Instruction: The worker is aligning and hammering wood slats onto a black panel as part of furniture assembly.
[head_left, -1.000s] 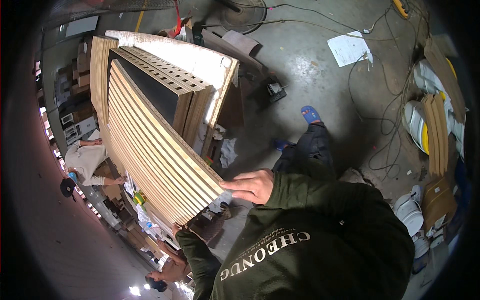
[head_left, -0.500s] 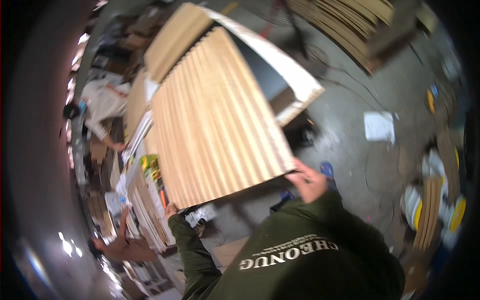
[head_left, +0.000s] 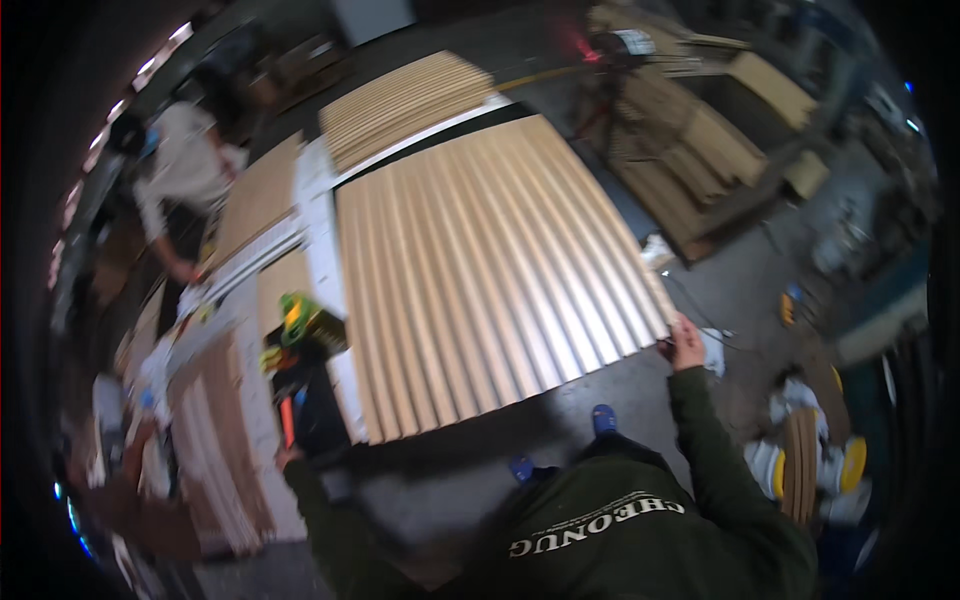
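Note:
A large light-wood panel with ridged slats [head_left: 490, 280] lies across the bench in front of me, over a dark surface. My right hand [head_left: 685, 343] is closed on its near right corner, fingers curled at the edge. My left hand [head_left: 288, 457] is off the panel, left of its near left corner. It is at the lower end of an orange strip-like thing [head_left: 288, 422]; blur hides its fingers, and I cannot tell whether it grips this. Just beyond sits a yellow-green tool or package [head_left: 308, 322], too blurred to name.
Another stack of slatted panels [head_left: 405, 105] lies at the far end. Wooden boards [head_left: 215, 440] lie on the left, where a person in a light top [head_left: 185, 170] works. More wood pieces [head_left: 690, 150] are piled far right; yellow-ended white spools [head_left: 850, 465] stand near right.
My left hand has let go of the slatted panel's near left corner and moved left to the orange thing. The panel has come down flatter onto the bench; my right hand still holds its corner.

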